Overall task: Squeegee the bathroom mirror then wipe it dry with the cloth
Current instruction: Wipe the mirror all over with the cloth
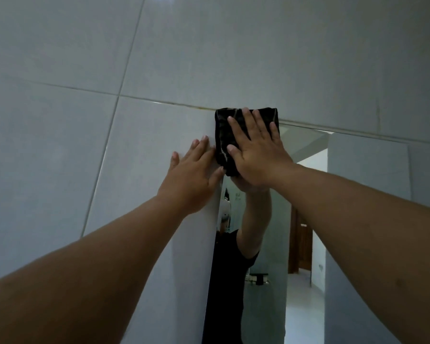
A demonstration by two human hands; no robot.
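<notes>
Cloth (223, 135), dark and folded, sits at the mirror's (308, 194) top left corner, pinned under the flat, spread right hand (255, 155); the left hand (191, 177) lies open on the tiled wall (60, 145) just beside it.

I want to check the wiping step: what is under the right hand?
Under the right hand lies the folded dark cloth, pressed flat on the top left corner of the mirror. The glass beneath the cloth is covered, so its state cannot be seen.

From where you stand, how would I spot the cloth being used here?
Find the mirror on the pale tiled wall. At its top left corner, the right hand presses flat on the cloth: folded, black with thin pale stripes, the darkest thing there.
</notes>
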